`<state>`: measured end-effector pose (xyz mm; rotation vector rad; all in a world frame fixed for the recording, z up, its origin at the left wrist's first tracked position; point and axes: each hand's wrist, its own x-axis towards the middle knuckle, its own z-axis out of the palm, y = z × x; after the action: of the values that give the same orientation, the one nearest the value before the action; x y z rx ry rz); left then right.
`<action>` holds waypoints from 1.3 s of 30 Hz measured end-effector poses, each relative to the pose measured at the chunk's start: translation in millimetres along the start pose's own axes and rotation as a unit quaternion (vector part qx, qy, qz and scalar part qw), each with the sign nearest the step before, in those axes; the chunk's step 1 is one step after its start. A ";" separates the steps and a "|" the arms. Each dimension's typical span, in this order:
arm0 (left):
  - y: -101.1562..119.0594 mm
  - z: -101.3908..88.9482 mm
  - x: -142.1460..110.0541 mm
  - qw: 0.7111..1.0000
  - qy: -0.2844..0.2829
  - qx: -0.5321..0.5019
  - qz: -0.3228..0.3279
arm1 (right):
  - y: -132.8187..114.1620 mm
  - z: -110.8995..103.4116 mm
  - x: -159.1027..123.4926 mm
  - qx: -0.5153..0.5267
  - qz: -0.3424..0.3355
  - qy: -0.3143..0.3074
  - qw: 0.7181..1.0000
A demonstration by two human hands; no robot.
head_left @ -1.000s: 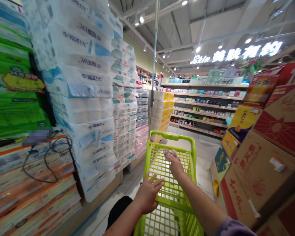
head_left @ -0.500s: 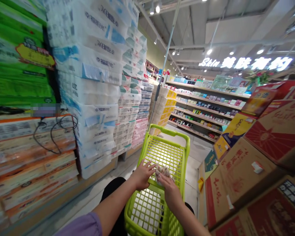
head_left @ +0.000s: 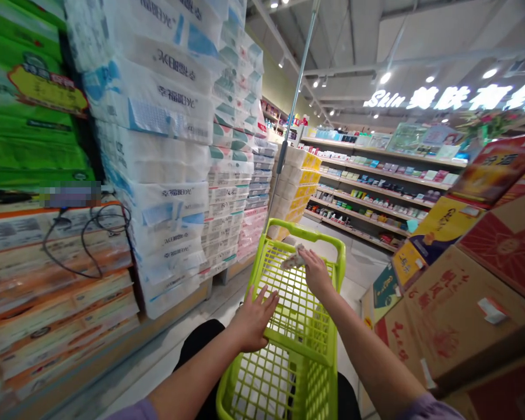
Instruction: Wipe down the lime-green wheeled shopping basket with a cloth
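Observation:
A lime-green plastic shopping basket (head_left: 284, 337) with a grid of square holes stands before me, its handle raised at the far end. My left hand (head_left: 252, 318) rests on the basket's left side, fingers spread over the grid. Farther up, my right hand (head_left: 317, 273) presses a crumpled greyish-white cloth (head_left: 293, 261) against the far part of the grid, just below the handle. The fingers of that hand lie over the cloth and partly cover it.
Tall stacks of wrapped tissue packs (head_left: 166, 157) line the left side, with a black cable (head_left: 90, 239) hanging near the front. Cardboard boxes (head_left: 457, 309) are piled on the right. Ahead, a metal pole (head_left: 295, 96) slants upward before shelves (head_left: 371, 186) of small goods.
My right hand has slid the cloth away from me, from the basket's middle bar up toward its handle. My left hand stays on the left side. The view has shifted slightly.

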<state>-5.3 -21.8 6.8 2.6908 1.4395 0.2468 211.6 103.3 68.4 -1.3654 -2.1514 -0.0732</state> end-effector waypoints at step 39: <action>-0.1 -9.5 -5.4 0.999 0.041 0.003 0.013 | -35.2 -5.8 -160.1 0.238 0.006 -0.134 0.962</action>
<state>-10.0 -26.2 15.6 2.7356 1.4296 0.3583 233.3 -45.3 2.2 -1.1490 -2.1788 0.6287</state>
